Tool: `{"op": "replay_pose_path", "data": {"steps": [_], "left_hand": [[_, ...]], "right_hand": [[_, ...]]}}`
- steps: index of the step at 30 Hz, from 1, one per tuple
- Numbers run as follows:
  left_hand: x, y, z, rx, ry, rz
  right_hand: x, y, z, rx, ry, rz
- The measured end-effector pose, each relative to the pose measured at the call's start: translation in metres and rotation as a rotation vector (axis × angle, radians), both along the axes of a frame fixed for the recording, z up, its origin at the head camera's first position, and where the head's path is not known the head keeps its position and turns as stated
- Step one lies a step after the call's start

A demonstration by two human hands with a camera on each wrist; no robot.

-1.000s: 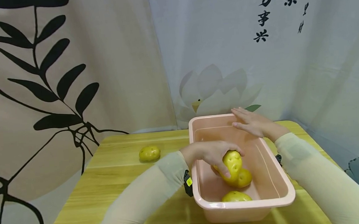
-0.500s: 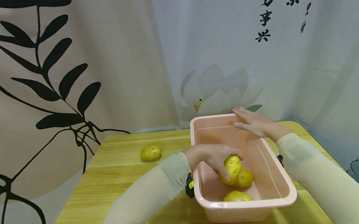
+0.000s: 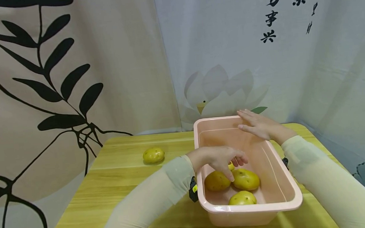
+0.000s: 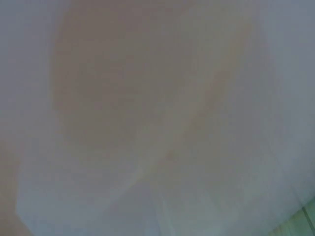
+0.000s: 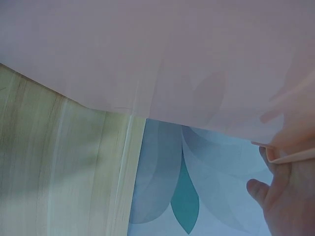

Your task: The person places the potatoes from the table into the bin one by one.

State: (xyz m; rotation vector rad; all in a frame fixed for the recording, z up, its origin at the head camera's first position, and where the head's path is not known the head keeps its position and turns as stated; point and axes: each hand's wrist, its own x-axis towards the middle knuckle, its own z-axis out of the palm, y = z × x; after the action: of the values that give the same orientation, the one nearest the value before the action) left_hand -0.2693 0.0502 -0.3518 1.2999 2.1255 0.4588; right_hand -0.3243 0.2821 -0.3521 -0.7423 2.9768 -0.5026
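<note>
My left hand (image 3: 218, 158) is inside the pink plastic basin (image 3: 288, 205), its fingers parted above the potatoes. Directly under it, a potato (image 3: 231, 166) is mostly hidden by the hand. Close to the thumb lie a darker potato (image 3: 217, 181) and a bright yellow potato (image 3: 247, 179). Another potato (image 3: 242, 198) sits near the front wall, partly cut off by the rim. My right hand (image 3: 258, 125) rests on the basin's far right corner with extended fingers; the right wrist view shows its fingers at the rim. The left wrist view is a blur of pale pink surface.
A lone potato (image 3: 153, 155) lies on the wooden table (image 3: 111, 188), left of the basin. Behind the table hangs a cloth curtain (image 3: 129, 61) printed with leaves and writing. A dark wrist camera (image 3: 193, 189) is beside the basin's left wall.
My left hand has lowered the potato it held into the basin and let go of it; its fingers have spread. The right hand stays at the rim.
</note>
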Motion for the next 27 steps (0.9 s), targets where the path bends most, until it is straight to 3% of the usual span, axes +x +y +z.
{"op": "replay_pose_path", "data": {"steps": [3, 7, 9, 18, 27], "left_hand": [[0.0019, -0.0005, 0.0007, -0.001, -0.048, 0.054], [0.0024, -0.0007, 0.001, 0.002, -0.065, 0.077], [0.0014, -0.0004, 0.0007, 0.013, -0.036, 0.053], [-0.0006, -0.0021, 0.0002, 0.03, -0.001, 0.054], [-0.0019, -0.0016, 0.0039, 0.112, -0.018, 0.032]], "right_hand": [[-0.0004, 0.0002, -0.0009, 0.003, 0.003, 0.0], [0.0001, -0.0003, -0.0008, 0.009, -0.003, -0.006], [0.0003, -0.0006, -0.0003, 0.011, -0.007, -0.009], [-0.0002, -0.0031, 0.0009, 0.014, -0.026, -0.007], [0.0014, -0.0003, 0.0025, 0.012, -0.021, -0.01]]}}
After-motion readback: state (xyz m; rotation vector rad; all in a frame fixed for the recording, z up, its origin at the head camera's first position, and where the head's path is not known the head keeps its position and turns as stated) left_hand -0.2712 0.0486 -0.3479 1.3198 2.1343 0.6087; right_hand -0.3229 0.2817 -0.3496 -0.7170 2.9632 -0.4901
